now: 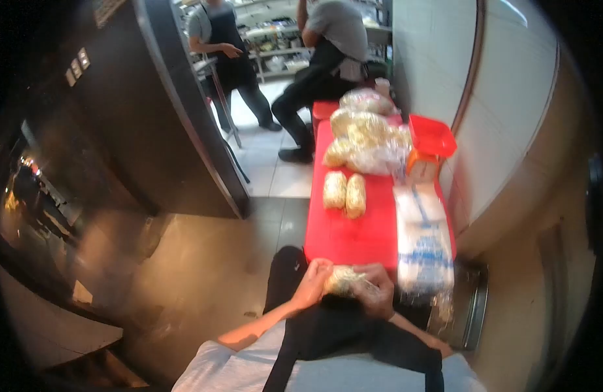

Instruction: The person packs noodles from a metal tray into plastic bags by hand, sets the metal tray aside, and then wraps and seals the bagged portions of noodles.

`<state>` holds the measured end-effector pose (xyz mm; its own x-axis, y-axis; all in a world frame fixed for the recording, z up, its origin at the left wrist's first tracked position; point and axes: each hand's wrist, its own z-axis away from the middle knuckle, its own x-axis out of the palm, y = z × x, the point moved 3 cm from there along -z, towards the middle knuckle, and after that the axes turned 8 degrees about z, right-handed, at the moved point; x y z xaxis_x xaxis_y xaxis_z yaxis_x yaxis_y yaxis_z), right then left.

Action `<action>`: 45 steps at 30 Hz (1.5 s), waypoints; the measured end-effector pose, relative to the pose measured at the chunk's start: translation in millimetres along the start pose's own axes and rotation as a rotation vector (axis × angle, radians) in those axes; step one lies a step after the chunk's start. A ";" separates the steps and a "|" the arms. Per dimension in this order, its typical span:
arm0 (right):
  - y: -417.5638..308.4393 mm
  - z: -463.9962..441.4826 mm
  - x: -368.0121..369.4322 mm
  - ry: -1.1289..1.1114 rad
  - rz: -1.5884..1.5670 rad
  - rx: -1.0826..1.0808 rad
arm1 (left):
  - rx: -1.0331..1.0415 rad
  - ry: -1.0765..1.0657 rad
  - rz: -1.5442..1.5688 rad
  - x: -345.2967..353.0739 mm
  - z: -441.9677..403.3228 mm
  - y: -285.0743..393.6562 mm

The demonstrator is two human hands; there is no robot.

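Note:
Close to my body, at the near edge of the red table (357, 236), a plastic-wrapped pale yellow bundle (344, 279) is held between both hands. My left hand (313, 282) has its fingers closed on the bundle's left end. On the right end, my right hand (376, 287) grips the bundle and its clear plastic. Two similar wrapped rolls, a left one (334, 190) and a right one (355, 195), lie side by side on the table beyond my hands. A stack of clear plastic bags with blue print (424, 251) lies along the table's right side.
Large bags of pale yellow food (366, 134) sit farther back, beside an orange scale (423, 167) with a red tray (432, 136). One person in an apron stands (226, 55); another sits at the table's far end (334, 49). A tiled wall is right, a dark partition left.

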<state>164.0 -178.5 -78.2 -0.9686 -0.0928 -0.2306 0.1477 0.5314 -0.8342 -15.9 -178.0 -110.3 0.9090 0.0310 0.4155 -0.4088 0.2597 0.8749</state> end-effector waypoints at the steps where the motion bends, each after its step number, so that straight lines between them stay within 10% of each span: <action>1: -8.2 -4.1 0.7 0.039 0.028 -0.046 | -0.047 -0.042 -0.010 -2.0 -0.4 -5.6; 7: -0.1 -5.4 2.5 -0.214 -0.801 0.681 | 0.367 -0.053 0.041 1.8 -14.1 -7.1; 10: 23.3 2.4 3.4 -0.229 -1.008 0.836 | 0.122 -0.121 0.050 -7.2 -38.0 -10.5; 13: 38.4 -16.1 -12.9 -0.036 -0.984 0.831 | 0.390 -0.052 -0.228 -13.1 -68.5 2.8; 21: 49.3 -145.1 -67.6 0.609 0.603 -0.196 | 0.722 0.103 -0.766 -34.2 -210.3 48.8; 25: 166.9 -149.5 -5.5 0.112 0.732 -0.124 | 0.785 0.088 -0.975 -16.0 -247.4 32.6; 34: 141.6 -156.2 -15.1 -0.221 0.918 0.228 | 0.881 0.149 -0.938 -5.8 -233.5 43.8; 41: 103.9 -257.1 -55.9 -0.133 1.041 0.217 | 0.910 0.251 -0.807 -18.9 -235.4 41.5; 45: 117.5 -311.9 -69.2 -0.010 1.143 -0.186 | 0.941 0.280 -0.910 -24.5 -246.1 33.3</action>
<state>186.1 153.0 -3.9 -0.2867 0.5154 -0.8076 0.9038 0.4250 -0.0497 -31.9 67.4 -152.6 0.8255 0.4281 -0.3677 0.5497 -0.4624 0.6957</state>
